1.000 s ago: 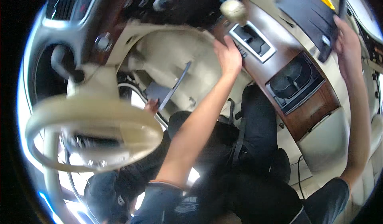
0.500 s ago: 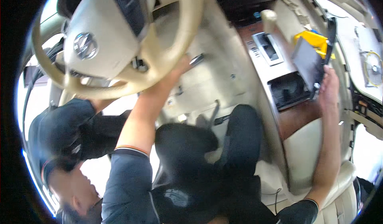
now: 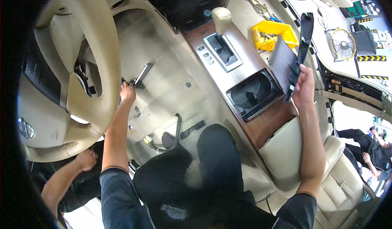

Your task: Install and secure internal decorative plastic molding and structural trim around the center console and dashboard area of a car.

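Note:
I sit in a car's driver seat. My left hand (image 3: 127,92) reaches down under the beige steering wheel (image 3: 87,61) and touches a grey flat panel piece (image 3: 143,73) by the footwell; whether it grips it I cannot tell. My right hand (image 3: 304,86) is raised over the centre console and is closed on a dark plastic trim panel (image 3: 292,59), held upright above the cup holder (image 3: 254,93).
A gear lever (image 3: 221,18) and wood-trimmed console (image 3: 269,121) lie to my right. A yellow parts bin (image 3: 272,34) sits on the passenger side. Another person's hand (image 3: 85,159) is at the lower left by the wheel. More people sit outside at far right (image 3: 369,147).
The view has swung down and right. My left hand has dropped from the wheel's rim to the panel piece below it. My right hand still holds the dark trim.

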The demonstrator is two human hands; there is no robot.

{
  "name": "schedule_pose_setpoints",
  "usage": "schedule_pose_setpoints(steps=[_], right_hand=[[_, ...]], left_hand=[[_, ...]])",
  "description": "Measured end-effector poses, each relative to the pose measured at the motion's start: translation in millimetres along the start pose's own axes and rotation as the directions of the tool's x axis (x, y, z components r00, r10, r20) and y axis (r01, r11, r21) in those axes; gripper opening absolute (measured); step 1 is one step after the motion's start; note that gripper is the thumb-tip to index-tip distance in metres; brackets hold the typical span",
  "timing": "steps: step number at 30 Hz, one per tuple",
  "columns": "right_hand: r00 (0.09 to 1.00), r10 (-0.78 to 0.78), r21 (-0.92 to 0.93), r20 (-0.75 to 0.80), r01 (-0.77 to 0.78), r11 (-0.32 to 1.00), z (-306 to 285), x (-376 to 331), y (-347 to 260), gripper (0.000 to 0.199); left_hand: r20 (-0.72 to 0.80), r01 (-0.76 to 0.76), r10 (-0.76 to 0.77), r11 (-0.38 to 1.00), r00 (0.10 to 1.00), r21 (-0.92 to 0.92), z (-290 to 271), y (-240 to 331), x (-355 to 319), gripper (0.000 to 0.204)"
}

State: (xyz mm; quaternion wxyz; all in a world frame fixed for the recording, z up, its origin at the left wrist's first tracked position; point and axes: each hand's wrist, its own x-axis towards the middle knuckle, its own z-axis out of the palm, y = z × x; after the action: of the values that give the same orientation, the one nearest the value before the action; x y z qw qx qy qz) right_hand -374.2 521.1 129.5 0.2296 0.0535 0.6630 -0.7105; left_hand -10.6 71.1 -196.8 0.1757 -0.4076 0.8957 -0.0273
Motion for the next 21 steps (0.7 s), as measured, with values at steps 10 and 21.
schedule_pose_setpoints(steps=[10, 21], right_hand=[[0.982, 0.027, 0.269, 0.187, -0.078, 0.960, -51, 26, 9, 0.028], [0.964, 0.153, -0.607, 0.218, 0.011, 0.795, -8, -9, 11, 0.028]], left_hand=[[-0.153, -0.275, 0.233, 0.883, 0.960, -0.381, -155, 76, -81, 0.028], [-0.232, -0.395, 0.321, 0.788, 0.918, -0.472, -290, 103, -181, 0.029]])
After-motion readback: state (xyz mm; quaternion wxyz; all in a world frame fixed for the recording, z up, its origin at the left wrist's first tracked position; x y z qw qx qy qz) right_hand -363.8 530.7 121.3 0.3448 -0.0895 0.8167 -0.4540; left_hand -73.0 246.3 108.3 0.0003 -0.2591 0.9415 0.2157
